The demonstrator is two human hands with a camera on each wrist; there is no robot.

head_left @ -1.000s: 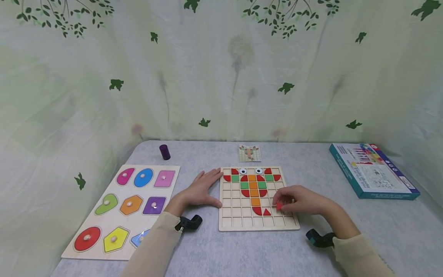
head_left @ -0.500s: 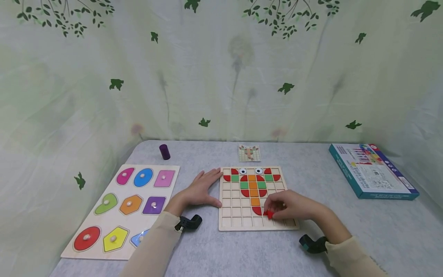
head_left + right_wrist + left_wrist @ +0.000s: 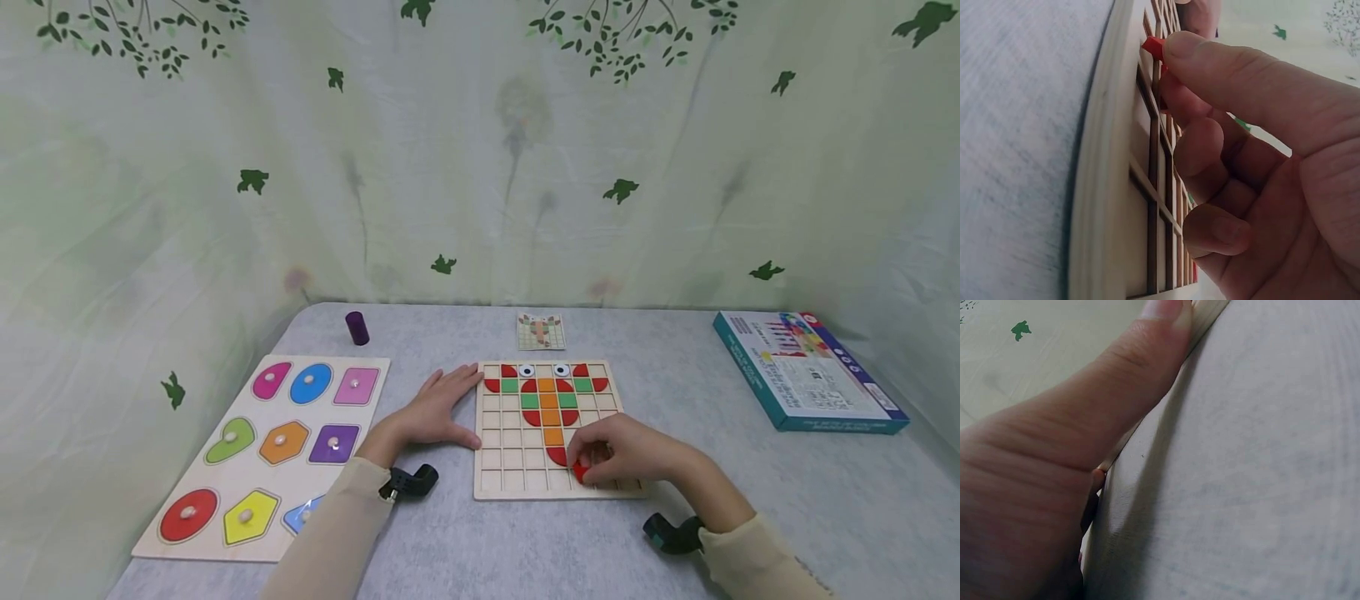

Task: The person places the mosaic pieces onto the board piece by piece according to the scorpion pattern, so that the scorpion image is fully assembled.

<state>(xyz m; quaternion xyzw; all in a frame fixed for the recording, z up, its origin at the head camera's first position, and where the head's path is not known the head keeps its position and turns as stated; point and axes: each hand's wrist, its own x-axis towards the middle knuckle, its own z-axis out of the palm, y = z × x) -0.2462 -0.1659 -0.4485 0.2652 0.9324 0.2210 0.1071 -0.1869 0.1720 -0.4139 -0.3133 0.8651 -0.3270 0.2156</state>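
Note:
A wooden grid board (image 3: 517,481) lies mid-table with red, green and orange tiles in its cells, plus two eye tiles near the top. My left hand (image 3: 435,414) rests against its left edge, fingers straight; in the left wrist view the thumb (image 3: 1129,381) lies along that edge. Over the lower right cells, my right hand (image 3: 633,450) pinches a small red tile (image 3: 1152,47) between thumb and index finger, close to the board surface. The tile's full shape is covered by the fingers. Left of it, a rounded red tile (image 3: 557,456) sits below the orange column.
At left lies a knob puzzle board (image 3: 217,467) with coloured shapes. A small pattern card (image 3: 541,332) is behind the grid board. A purple cylinder (image 3: 357,329) stands at the back left, a flat teal box (image 3: 813,375) lies at right.
My right hand has moved left and slightly down with the red tile, now covering the spot where a red triangle showed. My left hand stays put.

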